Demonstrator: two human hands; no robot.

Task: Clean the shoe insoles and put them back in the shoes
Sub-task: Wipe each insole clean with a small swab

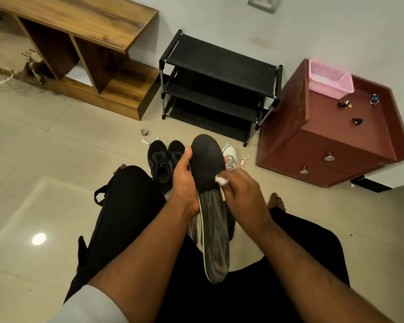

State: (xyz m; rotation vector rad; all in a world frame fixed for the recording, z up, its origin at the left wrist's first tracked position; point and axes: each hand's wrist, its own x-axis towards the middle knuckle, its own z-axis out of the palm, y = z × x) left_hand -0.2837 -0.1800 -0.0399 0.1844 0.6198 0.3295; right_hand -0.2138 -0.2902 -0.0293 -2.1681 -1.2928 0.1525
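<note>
A long dark grey insole (208, 159) is held up in front of me, toe end pointing away. My left hand (184, 183) grips its left edge, thumb up along the side. My right hand (240, 190) pinches a small white wipe (221, 180) against the insole's middle. A second insole (193, 229) shows partly beneath, on my lap. A pair of black sneakers (165, 159) stands on the floor just beyond my hands. A white shoe (230, 157) peeks out behind the insole, mostly hidden.
A black shoe rack (219, 89) stands against the wall ahead. A dark red drawer cabinet (331, 141) with a pink basket (329, 78) is at the right. A wooden shelf unit (91, 54) is at the left. Small bottles (245, 159) and a tape roll (144, 132) lie on the tiled floor.
</note>
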